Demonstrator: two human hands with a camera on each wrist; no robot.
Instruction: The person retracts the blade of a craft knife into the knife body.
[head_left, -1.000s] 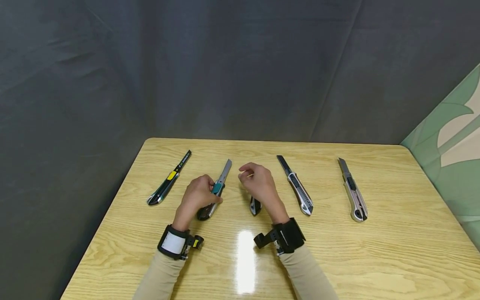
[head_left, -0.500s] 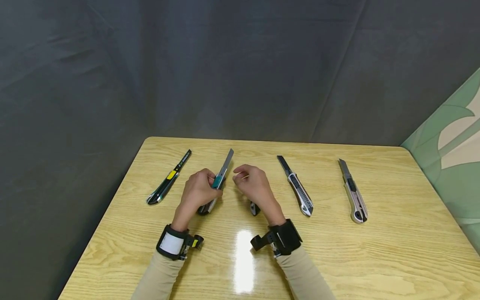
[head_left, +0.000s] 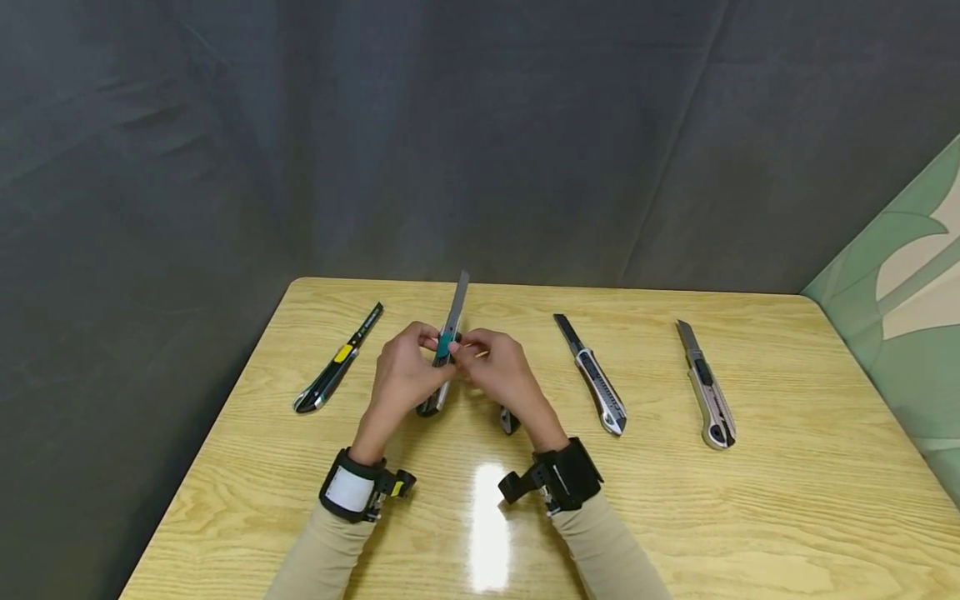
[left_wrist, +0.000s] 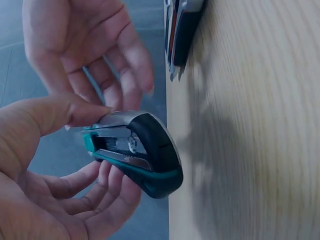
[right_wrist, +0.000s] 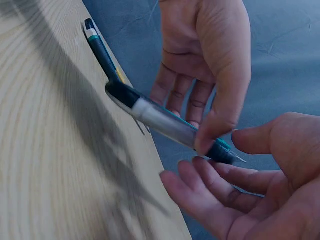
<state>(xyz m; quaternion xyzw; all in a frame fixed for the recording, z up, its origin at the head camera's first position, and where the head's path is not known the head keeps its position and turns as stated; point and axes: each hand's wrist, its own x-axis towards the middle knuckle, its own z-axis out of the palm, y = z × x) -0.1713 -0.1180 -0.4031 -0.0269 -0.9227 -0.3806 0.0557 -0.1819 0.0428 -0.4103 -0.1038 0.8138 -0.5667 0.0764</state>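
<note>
My left hand (head_left: 401,375) holds a utility knife (head_left: 444,348) between thumb and fingers, raised above the table with its long blade pointing away. The knife has a black-and-teal handle (left_wrist: 162,157) with silver sides and a teal slider. My right hand (head_left: 506,375) is beside it, fingertips right at the slider in the head view. The right wrist view shows the right fingers (right_wrist: 215,192) loosely spread around the front of the knife, not closed on it. Below my right hand lies another utility knife (head_left: 509,420), mostly hidden by that hand.
On the wooden table (head_left: 795,500), a black utility knife with a yellow slider (head_left: 330,371) lies at left. Two silver-and-black ones lie at right, one nearer the middle (head_left: 596,379) and one farther out (head_left: 708,387). A dark grey cloth (head_left: 480,142) hangs behind.
My left hand has lifted the teal utility knife off the table and brought it right and away from me. My right hand has shifted slightly left, its fingertips now meeting the knife in the head view.
</note>
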